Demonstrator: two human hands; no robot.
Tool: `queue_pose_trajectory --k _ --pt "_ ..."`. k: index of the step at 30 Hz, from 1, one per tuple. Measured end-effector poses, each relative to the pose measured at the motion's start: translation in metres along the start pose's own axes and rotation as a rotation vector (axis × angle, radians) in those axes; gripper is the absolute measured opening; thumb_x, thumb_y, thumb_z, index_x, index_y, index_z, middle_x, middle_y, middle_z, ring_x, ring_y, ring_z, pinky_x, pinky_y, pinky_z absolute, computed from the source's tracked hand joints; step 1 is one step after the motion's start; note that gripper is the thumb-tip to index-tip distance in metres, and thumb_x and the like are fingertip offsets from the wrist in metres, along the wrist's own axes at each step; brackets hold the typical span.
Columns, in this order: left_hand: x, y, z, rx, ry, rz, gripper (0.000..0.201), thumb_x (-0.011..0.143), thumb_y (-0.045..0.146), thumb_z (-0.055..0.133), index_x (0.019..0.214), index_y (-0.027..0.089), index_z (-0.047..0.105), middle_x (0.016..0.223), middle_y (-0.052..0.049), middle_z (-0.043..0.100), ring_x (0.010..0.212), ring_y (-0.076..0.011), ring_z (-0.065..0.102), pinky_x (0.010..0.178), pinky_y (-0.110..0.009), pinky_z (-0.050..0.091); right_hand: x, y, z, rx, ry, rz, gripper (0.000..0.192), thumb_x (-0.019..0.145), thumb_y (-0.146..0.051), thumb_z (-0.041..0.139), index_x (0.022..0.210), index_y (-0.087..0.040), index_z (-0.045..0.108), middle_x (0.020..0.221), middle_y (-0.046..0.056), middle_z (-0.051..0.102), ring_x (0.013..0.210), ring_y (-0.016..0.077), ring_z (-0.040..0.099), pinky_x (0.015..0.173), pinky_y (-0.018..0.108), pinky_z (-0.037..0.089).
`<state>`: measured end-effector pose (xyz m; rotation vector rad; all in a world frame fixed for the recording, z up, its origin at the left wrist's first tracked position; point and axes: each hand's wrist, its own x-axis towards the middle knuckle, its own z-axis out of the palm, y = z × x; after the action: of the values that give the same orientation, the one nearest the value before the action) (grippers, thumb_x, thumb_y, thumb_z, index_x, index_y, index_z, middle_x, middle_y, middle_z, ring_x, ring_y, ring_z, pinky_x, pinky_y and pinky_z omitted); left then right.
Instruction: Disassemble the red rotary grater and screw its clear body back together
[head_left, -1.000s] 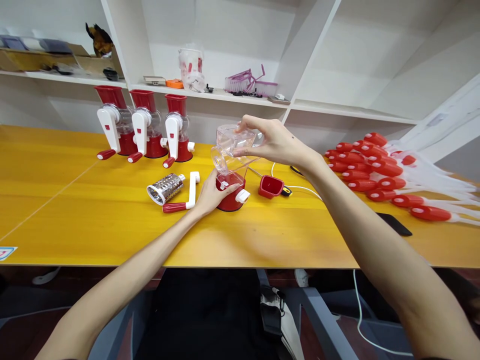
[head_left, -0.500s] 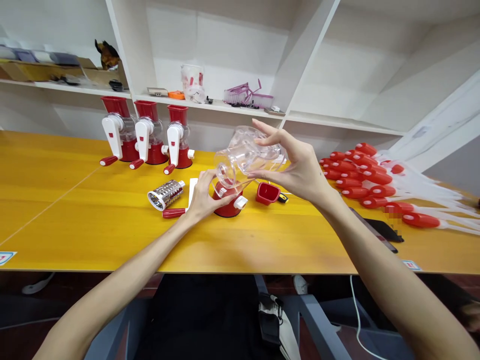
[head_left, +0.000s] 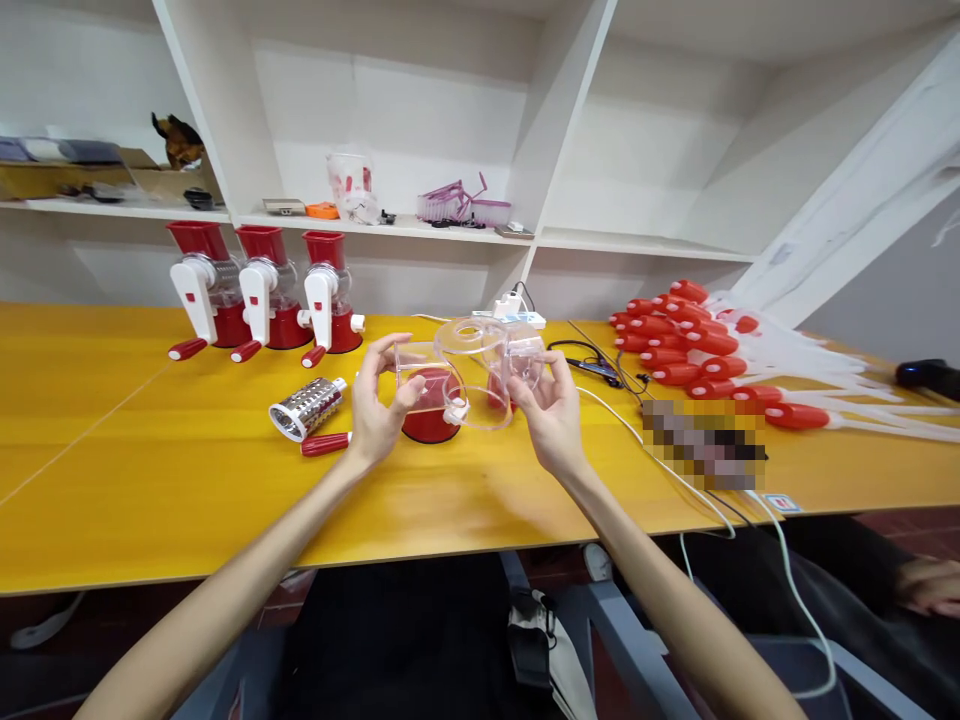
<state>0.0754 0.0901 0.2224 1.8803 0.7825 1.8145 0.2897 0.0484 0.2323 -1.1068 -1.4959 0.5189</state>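
Head view shows my left hand (head_left: 375, 405) and right hand (head_left: 551, 410) both pinching the clear housing (head_left: 472, 370) just above its red base (head_left: 427, 420), lifted off, not yet seated.

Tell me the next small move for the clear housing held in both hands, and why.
Probably lower the clear housing onto the red base. Both the left hand and the right hand hold it just above the table, and the base stands bare right behind it.

Bare forearms, dark clothing below
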Motion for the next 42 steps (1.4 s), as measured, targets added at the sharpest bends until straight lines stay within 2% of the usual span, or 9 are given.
queue_pose_trajectory --k 5,10,12,15,20,26,33,39,42 --pt "-0.002 0.036 -0.001 -0.082 -0.137 0.018 0.057 0.085 0.065 0.066 0.128 0.028 0.061 0.108 -0.003 0.071 0.095 -0.0214 0.067 0.091 -0.037 0.053 -0.035 0.001 -0.017 0.044 0.028 0.057 0.072 0.084 -0.06 0.047 0.133 -0.006 0.043 0.114 0.007 0.056 0.108 -0.0095 0.051 0.097 0.004 0.053" --pt "0.003 0.052 0.02 -0.087 -0.177 -0.16 0.055 0.091 0.059 0.06 0.136 0.026 0.059 0.088 -0.001 0.07 0.079 -0.0192 0.065 0.081 -0.035 0.054 -0.043 0.01 -0.016 0.071 0.194 0.084 0.075 0.086 -0.06 0.041 0.138 -0.006 0.04 0.118 0.008 0.055 0.11 -0.0086 0.051 0.101 0.007 0.054" --pt "0.008 0.049 0.025 -0.05 -0.279 -0.188 0.06 0.094 0.064 0.054 0.141 0.026 0.055 0.096 -0.004 0.072 0.083 -0.0206 0.066 0.084 -0.038 0.055 -0.04 0.014 -0.02 0.071 0.265 0.085 0.073 0.087 -0.06 0.04 0.135 -0.005 0.041 0.117 0.008 0.055 0.111 -0.0087 0.051 0.102 0.007 0.054" --pt "0.013 0.034 0.021 0.106 -0.441 -0.079 0.067 0.096 0.071 0.043 0.145 0.027 0.051 0.127 -0.01 0.068 0.119 -0.0278 0.061 0.109 -0.05 0.045 -0.036 0.015 -0.035 0.047 0.356 0.067 0.07 0.087 -0.059 0.041 0.131 -0.004 0.044 0.111 0.007 0.056 0.106 -0.0101 0.05 0.097 0.004 0.053" --pt "0.008 -0.01 0.008 0.432 -0.46 -0.148 0.087 0.087 0.068 0.059 0.155 0.02 0.033 0.16 -0.017 0.038 0.15 -0.0335 0.035 0.124 -0.053 0.027 -0.031 0.008 -0.068 -0.073 0.389 -0.021 0.067 0.083 -0.057 0.049 0.123 -0.003 0.049 0.115 0.007 0.056 0.11 -0.0095 0.05 0.101 0.005 0.053" --pt "0.002 -0.041 0.018 0.562 -0.506 -0.31 0.085 0.083 0.056 0.071 0.15 0.016 0.039 0.15 -0.021 0.048 0.142 -0.0374 0.047 0.116 -0.049 0.04 -0.025 -0.004 -0.079 -0.341 0.206 -0.1 0.07 0.077 -0.06 0.058 0.117 -0.002 0.056 0.127 0.008 0.054 0.127 -0.0053 0.049 0.122 0.017 0.05" --pt "0.0 -0.035 0.047 0.71 -0.296 -0.382 0.084 0.082 0.053 0.074 0.144 0.006 0.042 0.138 -0.032 0.047 0.137 -0.0523 0.044 0.112 -0.064 0.033 -0.007 -0.012 -0.071 -0.629 -0.12 -0.158 0.072 0.08 -0.068 0.047 0.109 -0.003 0.059 0.123 0.008 0.055 0.124 -0.0066 0.046 0.122 0.015 0.048" --pt "-0.002 -0.049 0.039 0.627 -0.352 -0.381 0.085 0.08 0.05 0.078 0.146 0.016 0.036 0.143 -0.022 0.051 0.139 -0.0368 0.049 0.111 -0.048 0.043 0.011 -0.013 -0.062 -0.731 -0.378 -0.18 0.074 0.08 -0.07 0.044 0.107 -0.002 0.058 0.107 0.006 0.058 0.107 -0.0102 0.047 0.107 0.008 0.05" --pt "-0.003 -0.051 0.042 0.65 -0.32 -0.419 0.082 0.08 0.052 0.077 0.143 0.017 0.038 0.138 -0.022 0.055 0.133 -0.0381 0.053 0.104 -0.05 0.048 0.02 -0.013 -0.056 -0.75 -0.457 -0.185 0.074 0.082 -0.07 0.042 0.108 -0.002 0.057 0.1 0.005 0.057 0.097 -0.0121 0.045 0.099 0.004 0.049"
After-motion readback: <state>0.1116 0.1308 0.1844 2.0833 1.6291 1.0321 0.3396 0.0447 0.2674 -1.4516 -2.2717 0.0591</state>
